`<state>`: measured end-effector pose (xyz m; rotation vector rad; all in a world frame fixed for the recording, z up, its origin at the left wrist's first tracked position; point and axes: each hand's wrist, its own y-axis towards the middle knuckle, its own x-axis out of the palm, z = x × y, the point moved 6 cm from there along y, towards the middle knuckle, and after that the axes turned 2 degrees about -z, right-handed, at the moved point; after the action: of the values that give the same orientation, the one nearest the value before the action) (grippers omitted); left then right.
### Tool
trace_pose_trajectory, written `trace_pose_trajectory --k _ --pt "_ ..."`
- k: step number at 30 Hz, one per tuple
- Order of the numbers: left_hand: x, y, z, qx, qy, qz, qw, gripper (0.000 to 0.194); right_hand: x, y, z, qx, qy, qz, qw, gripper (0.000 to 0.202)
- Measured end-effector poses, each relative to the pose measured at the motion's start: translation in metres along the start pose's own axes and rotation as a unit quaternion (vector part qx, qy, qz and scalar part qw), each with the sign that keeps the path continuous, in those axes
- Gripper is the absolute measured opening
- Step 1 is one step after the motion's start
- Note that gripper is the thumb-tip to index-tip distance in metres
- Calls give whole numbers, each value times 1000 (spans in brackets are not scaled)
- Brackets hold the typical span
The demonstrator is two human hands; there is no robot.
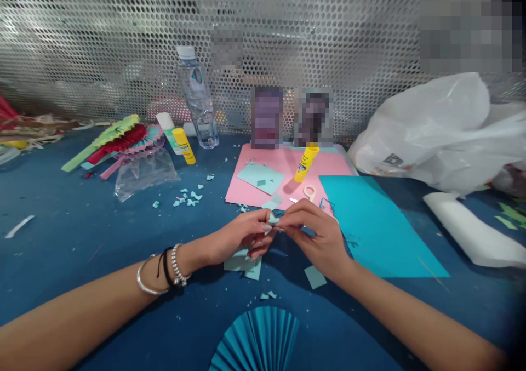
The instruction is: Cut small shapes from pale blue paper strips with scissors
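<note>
My left hand and my right hand meet over the middle of the table, fingertips closed on a small light-blue piece of paper. Its exact shape is partly hidden by the fingers. Below them lie pale blue paper squares, with another small square under my right hand. White-handled scissors rest just beyond my right hand, partly covered by it. A pleated blue paper fan lies at the near edge of the view.
Pink sheets bear an upright yellow glue stick; a turquoise sheet lies right. Small paper scraps, a second glue stick, a water bottle and folded fans stand left. A white plastic bag bulges at right.
</note>
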<state>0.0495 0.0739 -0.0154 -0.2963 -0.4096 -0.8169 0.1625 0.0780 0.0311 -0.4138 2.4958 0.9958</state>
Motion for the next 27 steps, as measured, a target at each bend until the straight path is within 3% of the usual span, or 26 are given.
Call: trace_pose_trajectory --k 5,14,21,27 --pt "-2 1 -2 16 39 12 999 12 1 0 -2 -13 -24 6 1000 14" --pt "2 -1 5 -14 70 13 997 19 2 -1 -4 -35 -46 4 998 16" --pt "-1 -1 0 -11 60 32 998 20 2 0 0 -24 -51 6 998 17" --pt "0 -4 0 3 101 52 994 20 3 1 5 26 -27 -4 999 11"
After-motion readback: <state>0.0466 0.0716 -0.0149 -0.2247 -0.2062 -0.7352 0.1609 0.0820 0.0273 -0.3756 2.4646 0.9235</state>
